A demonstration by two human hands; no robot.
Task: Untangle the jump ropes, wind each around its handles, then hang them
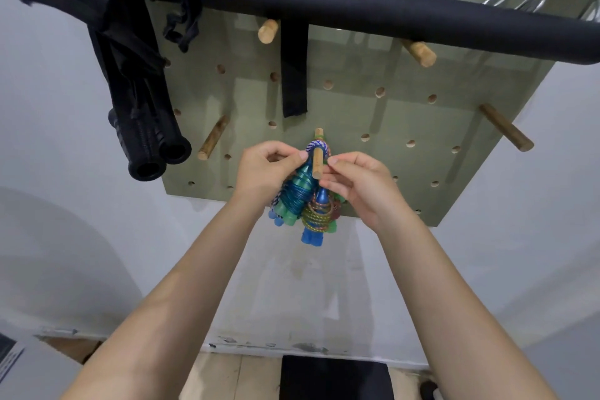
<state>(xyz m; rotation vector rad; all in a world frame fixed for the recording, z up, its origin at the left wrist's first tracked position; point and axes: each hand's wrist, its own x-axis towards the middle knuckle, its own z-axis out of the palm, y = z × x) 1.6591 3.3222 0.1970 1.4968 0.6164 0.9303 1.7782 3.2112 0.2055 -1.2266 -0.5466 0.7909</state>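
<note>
While both arms reach up to the green pegboard (373, 127) in the head view, the left hand (263, 172) has its fingers curled, thumb and forefinger pinching the loop of cord at the left side of a wooden peg (317, 156) that sticks out of the board's lower middle. The right hand (360, 187) pinches the same loop on the peg's right side, its other fingers bent loosely below. From that peg hang the wound jump ropes: a blue-corded bundle (297, 193) wrapped round green handles just under the left hand, and a multicoloured bundle (316, 217) coiled round blue handles beside it, lower and nearer the right hand, the two touching. More pegs jut from the board, one to the left (212, 143) and one far right (506, 128). A thick black padded bar (373, 6) crosses above, and black grips (156, 146) hang at the left.
</note>
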